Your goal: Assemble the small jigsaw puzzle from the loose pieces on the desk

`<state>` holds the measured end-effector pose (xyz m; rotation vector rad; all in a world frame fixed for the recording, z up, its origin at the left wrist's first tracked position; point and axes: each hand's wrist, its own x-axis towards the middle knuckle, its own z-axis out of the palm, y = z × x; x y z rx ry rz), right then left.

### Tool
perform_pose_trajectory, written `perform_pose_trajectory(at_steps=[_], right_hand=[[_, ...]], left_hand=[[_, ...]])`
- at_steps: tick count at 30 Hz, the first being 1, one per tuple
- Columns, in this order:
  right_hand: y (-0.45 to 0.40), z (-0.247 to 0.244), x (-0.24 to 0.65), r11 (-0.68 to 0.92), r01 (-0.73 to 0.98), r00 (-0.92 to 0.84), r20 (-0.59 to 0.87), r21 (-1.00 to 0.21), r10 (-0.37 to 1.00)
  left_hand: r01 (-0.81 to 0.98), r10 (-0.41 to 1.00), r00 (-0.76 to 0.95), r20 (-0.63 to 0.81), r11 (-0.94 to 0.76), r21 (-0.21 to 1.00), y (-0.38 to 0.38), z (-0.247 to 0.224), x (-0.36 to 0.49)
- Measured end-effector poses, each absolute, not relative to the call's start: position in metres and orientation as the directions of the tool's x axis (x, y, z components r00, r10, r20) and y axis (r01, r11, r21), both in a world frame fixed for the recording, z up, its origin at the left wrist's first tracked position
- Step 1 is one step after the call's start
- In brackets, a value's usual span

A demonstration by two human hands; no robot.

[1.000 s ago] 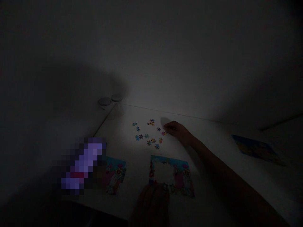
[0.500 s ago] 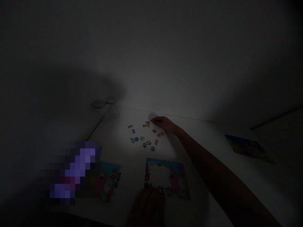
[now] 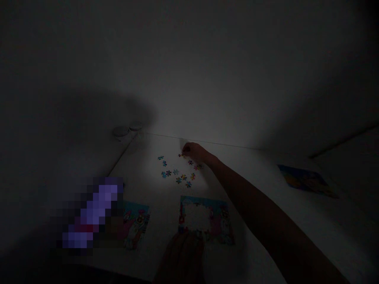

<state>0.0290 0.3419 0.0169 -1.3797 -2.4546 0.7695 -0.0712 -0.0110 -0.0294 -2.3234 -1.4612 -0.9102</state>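
Observation:
In dim light, several loose puzzle pieces lie scattered on a white table. My right hand reaches to the far end of the pieces, its fingers pinched together over them; whatever is between the fingertips is too small to make out. Nearer me is a partly assembled puzzle with a white gap in its left and middle part. My left hand lies flat at the lower edge of this puzzle, fingers stretched out.
Left of the puzzle lies a matching printed picture, beside a pixelated purple area. Two round-topped containers stand at the back left corner. Another colourful picture lies at the right. A wall rises behind the table.
My right hand has moved slightly left over the farthest pieces, with its fingers more curled. My left hand has stayed at the puzzle's lower edge. The whole view has shifted slightly.

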Motion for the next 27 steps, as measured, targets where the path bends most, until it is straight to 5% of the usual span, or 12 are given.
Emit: perform_pose_trajectory(at_steps=[27], right_hand=[[0.306, 0.022, 0.058, 0.372, 0.69, -0.479, -0.005, -0.621, 0.878]], left_hand=[[0.864, 0.7, 0.337, 0.63, -0.495, 0.088, -0.013, -0.032, -0.077]])
